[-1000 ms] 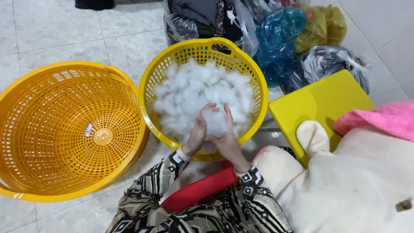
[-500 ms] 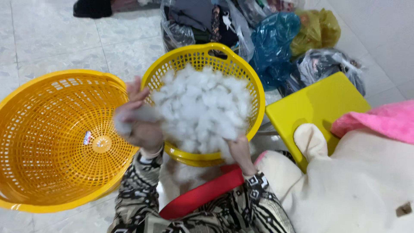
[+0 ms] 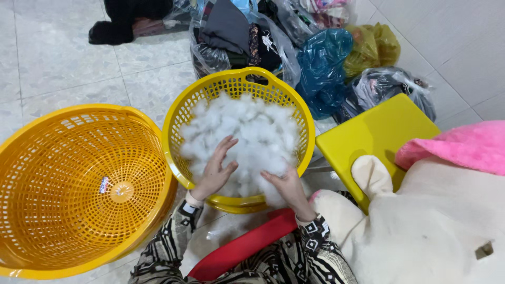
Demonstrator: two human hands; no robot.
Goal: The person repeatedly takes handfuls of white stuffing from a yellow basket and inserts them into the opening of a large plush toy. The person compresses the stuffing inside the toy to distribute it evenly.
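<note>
Both your hands are back in the round yellow plastic mesh basket (image 3: 185, 113) after your left hand (image 3: 214, 169) swung out half a second ago toward the larger orange plastic mesh basket (image 3: 79, 184), which still shows no stuffing inside it. That left hand now lies spread on the heap of white fluffy fibre stuffing (image 3: 247, 134), fingers (image 3: 227, 145) wide and gripping nothing. Your right hand (image 3: 286, 185) is pressed into the near edge of the heap; its fingers are buried in the fluff, so I cannot tell whether they hold a tuft. The stuffing sits piled to the rim. The cream plush toy (image 3: 431, 226) lies by your right arm, against the yellow square stool (image 3: 379, 131).
</note>
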